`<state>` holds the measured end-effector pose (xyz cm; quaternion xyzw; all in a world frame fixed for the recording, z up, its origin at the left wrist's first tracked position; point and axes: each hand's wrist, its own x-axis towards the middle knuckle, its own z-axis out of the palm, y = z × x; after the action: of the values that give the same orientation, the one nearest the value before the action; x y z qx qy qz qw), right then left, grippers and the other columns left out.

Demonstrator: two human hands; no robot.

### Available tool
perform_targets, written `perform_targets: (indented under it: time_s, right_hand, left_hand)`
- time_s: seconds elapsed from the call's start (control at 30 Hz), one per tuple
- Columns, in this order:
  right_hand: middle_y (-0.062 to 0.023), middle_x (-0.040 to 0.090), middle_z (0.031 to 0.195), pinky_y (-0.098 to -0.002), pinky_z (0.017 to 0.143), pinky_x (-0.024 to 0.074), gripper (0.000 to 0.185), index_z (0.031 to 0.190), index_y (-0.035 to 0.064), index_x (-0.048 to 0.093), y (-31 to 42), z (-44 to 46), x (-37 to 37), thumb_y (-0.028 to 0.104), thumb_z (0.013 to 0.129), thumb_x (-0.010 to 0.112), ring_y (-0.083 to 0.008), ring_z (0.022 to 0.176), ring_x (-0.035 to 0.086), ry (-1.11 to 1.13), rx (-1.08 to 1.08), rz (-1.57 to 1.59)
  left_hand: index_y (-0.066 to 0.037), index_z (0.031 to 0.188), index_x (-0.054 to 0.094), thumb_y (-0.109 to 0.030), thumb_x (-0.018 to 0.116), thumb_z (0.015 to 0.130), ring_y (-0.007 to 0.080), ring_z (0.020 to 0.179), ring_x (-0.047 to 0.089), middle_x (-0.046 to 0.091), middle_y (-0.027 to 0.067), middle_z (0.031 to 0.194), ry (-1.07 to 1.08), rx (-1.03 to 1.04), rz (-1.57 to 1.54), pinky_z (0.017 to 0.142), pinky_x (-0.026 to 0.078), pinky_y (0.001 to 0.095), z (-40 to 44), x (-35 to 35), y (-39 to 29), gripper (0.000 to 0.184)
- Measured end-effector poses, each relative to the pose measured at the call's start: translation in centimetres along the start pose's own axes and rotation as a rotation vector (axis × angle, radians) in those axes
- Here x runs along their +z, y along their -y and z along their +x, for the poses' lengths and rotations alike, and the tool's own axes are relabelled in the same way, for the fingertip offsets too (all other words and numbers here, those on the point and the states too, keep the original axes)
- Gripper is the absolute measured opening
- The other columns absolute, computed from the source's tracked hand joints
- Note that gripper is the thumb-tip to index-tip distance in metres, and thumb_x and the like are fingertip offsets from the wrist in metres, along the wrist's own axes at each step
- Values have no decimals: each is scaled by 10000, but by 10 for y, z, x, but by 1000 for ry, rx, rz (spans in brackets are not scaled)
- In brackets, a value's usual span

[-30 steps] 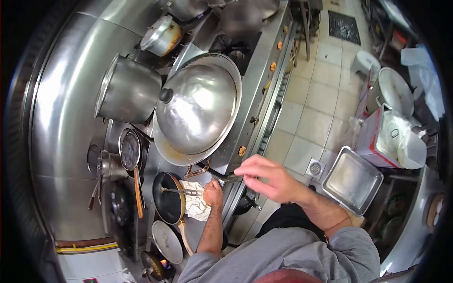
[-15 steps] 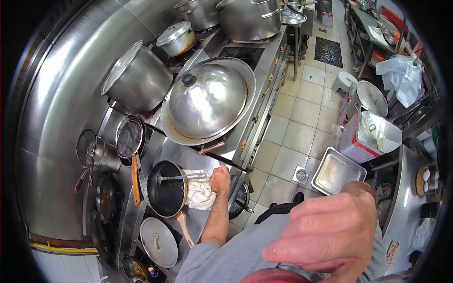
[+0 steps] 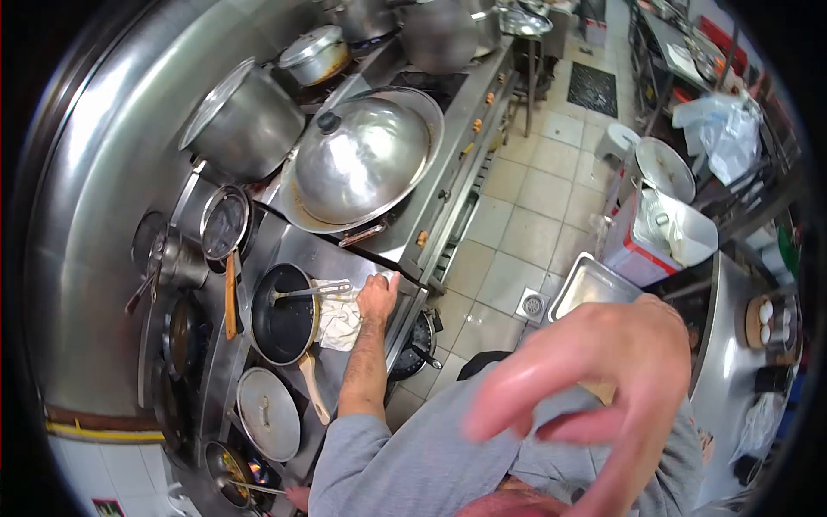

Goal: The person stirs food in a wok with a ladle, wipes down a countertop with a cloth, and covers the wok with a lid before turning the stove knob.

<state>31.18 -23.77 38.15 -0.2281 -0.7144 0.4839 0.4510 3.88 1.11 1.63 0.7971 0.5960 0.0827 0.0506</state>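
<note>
My left hand [image 3: 376, 297] rests on the steel counter near its front edge, with nothing visible in it. A crumpled white cloth [image 3: 338, 327] lies just beside it. A black frying pan [image 3: 282, 332] with a wooden handle stands left of the cloth. A metal utensil with a slotted handle [image 3: 323, 290] lies across the pan, its end pointing towards my left hand without touching it. Close to the camera, my right hand [image 3: 594, 370] is raised, large and slightly blurred. Its fingers are bent and apart around a gap, and it holds nothing visible.
A large domed lid [image 3: 366, 159] covers a wide wok behind the counter. A strainer [image 3: 226, 222] and a pot lid [image 3: 268, 415] lie nearby. Another person's hand [image 3: 297, 497] reaches to a utensil in a small pan [image 3: 226, 472] over flame. A metal tray [image 3: 586, 289] is right of the drain.
The view has shifted, so the stove appears further left. My right hand's fingers have spread into a wider curve. Another person's hand has come into view at the bottom.
</note>
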Motion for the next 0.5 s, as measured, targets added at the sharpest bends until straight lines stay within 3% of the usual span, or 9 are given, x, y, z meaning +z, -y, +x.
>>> perform_targets:
  time_s: [0.03,0.13,0.17,0.27,0.4,0.43,0.5]
  right_hand:
    - [-153,614,878,-280,611,492,307,1043,-14,629,-21,-16,-8,147,782,610,-201,690,619,-18,-114,-25]
    - [-136,583,1034,-292,679,495,444,1199,23,551,-61,-55,-17,-55,765,608,-177,772,610,-379,-101,-160]
    - [-113,583,996,-288,681,493,431,1221,29,542,-101,-65,-20,-29,797,597,-149,757,596,-521,-123,-73]
    - [-64,593,924,-245,612,460,410,1206,6,544,-218,-123,-29,-31,799,579,-116,710,569,-829,333,85]
    - [-52,599,671,-254,520,444,333,1093,-7,595,-362,-258,-1,7,784,469,-124,598,564,-871,807,-220]
    - [-68,597,642,-262,494,440,339,1100,-17,580,-396,-301,10,24,790,449,-137,554,565,-922,903,-74]
    - [-88,581,605,-292,354,378,383,1100,-44,575,-426,-362,40,-73,735,462,-155,442,532,-937,1182,-7]
  left_hand:
    - [-20,859,585,-532,470,879,380,837,610,589,191,915,41,80,0,738,480,487,-1,-1,4,525]
    - [-35,939,530,-552,567,817,360,903,588,538,166,973,98,142,-3,771,479,466,-3,-7,10,532]
    - [-42,915,528,-536,606,795,346,909,574,527,153,961,69,202,15,777,470,457,-6,-8,10,514]
    - [-50,925,517,-494,697,731,314,934,550,505,127,958,37,223,53,798,468,427,-16,-9,9,517]
    - [-63,976,502,-459,727,703,293,986,528,503,111,983,19,260,136,834,459,408,-14,-2,13,530]
    - [-68,980,500,-448,728,702,286,1009,513,499,103,993,10,275,148,850,449,407,-14,-1,13,524]
    - [-81,989,497,-422,738,685,270,1049,482,489,86,1016,28,261,145,881,428,402,-14,1,15,516]
